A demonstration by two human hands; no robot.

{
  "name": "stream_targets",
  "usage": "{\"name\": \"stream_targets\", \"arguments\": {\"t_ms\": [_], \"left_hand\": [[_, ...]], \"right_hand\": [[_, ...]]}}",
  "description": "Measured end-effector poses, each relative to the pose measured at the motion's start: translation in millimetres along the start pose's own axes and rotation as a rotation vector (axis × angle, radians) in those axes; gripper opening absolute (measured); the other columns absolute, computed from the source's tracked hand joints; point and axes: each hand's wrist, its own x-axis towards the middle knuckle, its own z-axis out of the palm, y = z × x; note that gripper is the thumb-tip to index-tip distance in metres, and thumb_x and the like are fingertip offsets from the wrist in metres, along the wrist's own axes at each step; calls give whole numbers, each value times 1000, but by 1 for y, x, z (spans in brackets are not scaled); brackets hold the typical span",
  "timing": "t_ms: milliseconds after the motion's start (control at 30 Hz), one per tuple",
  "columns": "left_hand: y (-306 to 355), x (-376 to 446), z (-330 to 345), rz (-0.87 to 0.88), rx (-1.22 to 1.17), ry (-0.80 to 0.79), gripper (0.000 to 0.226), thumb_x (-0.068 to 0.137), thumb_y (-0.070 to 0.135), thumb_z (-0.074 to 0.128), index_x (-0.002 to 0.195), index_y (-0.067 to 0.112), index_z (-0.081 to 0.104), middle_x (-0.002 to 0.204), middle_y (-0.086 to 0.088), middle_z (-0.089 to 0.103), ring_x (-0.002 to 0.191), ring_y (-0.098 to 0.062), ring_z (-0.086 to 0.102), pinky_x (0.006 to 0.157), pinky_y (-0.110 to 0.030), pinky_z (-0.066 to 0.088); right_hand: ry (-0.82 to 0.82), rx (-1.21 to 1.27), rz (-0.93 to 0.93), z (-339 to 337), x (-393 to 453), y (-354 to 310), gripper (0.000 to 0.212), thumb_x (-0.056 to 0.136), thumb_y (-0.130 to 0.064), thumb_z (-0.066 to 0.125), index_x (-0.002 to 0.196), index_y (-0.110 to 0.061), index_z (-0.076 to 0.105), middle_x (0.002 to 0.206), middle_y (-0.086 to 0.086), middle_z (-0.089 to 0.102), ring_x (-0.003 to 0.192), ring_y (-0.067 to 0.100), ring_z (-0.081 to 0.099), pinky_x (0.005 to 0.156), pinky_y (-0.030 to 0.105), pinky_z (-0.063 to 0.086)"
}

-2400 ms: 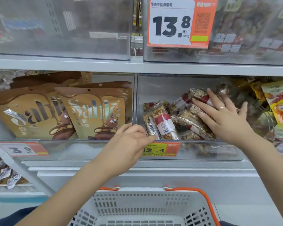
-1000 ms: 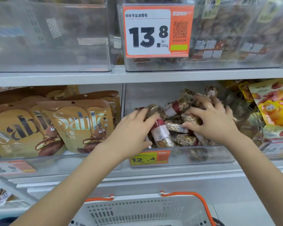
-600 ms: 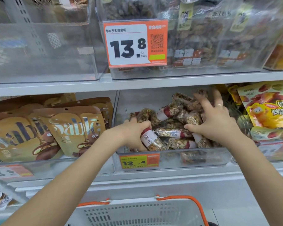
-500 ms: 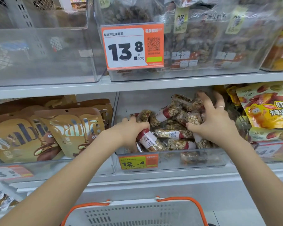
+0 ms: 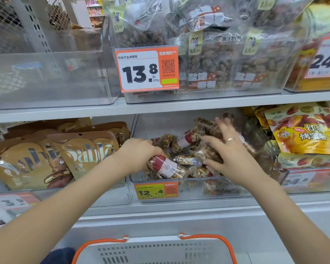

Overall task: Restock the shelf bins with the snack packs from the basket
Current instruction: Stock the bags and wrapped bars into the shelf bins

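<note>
Supermarket shelving fills the view, clear bins [image 5: 179, 189] set side by side on two shelves [image 5: 160, 106] with orange price tags [image 5: 156, 190] on their fronts. A person's left hand [image 5: 139, 153] reaches into the middle lower bin, its grip clamped on one snack pack [image 5: 167, 167], a clear-wrapped nut bar with a red-and-white label, lying tilted at the bin's front left. The right hand [image 5: 229, 155] hovers over the heap of like packs [image 5: 191, 147] behind, fingers spread and slightly blurred, grip apart and holding nothing. The step looks like settling packs into the bin; next, the held pack needs laying flat among the others before a reach down to the basket [image 5: 154, 250], whose grey rim and orange handles show below, its contents out of view. Brown pouches [image 5: 84, 153] fill the bin to the left.
</note>
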Motion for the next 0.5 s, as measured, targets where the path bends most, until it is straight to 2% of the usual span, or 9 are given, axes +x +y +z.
{"name": "stream_targets", "arguments": {"t_ms": [67, 167, 233, 300, 400, 500], "left_hand": [[1, -5, 0, -63, 20, 71, 42, 85, 33, 63, 123, 30, 45, 108, -4, 51, 100, -26, 56, 71, -34, 44], [5, -13, -1, -106, -44, 256, 47, 79, 18, 71, 119, 22, 47, 108, -9, 48, 97, -29, 53, 60, -37, 47], [6, -18, 0, -29, -56, 385, 62, 54, 6, 84, 106, 17, 50, 97, -12, 53, 84, -30, 54, 40, -29, 38], [6, -22, 0, -4, -27, 486, 71, 44, 5, 88, 99, 18, 44, 92, -13, 55, 80, -27, 47, 36, -21, 25], [0, -24, -3, 15, -30, 642, 63, 53, -1, 81, 99, 16, 42, 97, -12, 49, 82, -25, 37, 36, -21, 25], [-4, -21, -11, 23, -78, 702, 60, 58, -6, 77, 102, 16, 41, 102, -9, 38, 85, -26, 37, 34, -28, 40]], "right_hand": [[-23, 123, -82, -1, 0, -16, 51, 87, -45, 60, 135, -36, 46, 160, -6, 5, 147, 13, 3, 117, 42, 22], [-155, 296, -107, 5, -2, -43, 57, 89, -48, 56, 142, -41, 33, 156, -15, 20, 141, 3, 22, 112, 29, 29], [-199, 376, -120, 15, -2, -56, 68, 88, -46, 61, 145, -41, 24, 152, -14, 32, 135, 6, 35, 107, 25, 34], [-201, 473, -69, 23, 1, -61, 76, 86, -42, 65, 147, -40, 19, 144, -9, 44, 126, 10, 47, 101, 28, 41], [-160, 569, 3, 27, 8, -64, 75, 82, -39, 71, 144, -34, 29, 133, -9, 52, 113, 9, 53, 96, 31, 46], [-99, 683, 23, 26, 15, -66, 70, 77, -32, 77, 136, -32, 41, 123, -17, 56, 107, -2, 54, 89, 17, 44]]}}
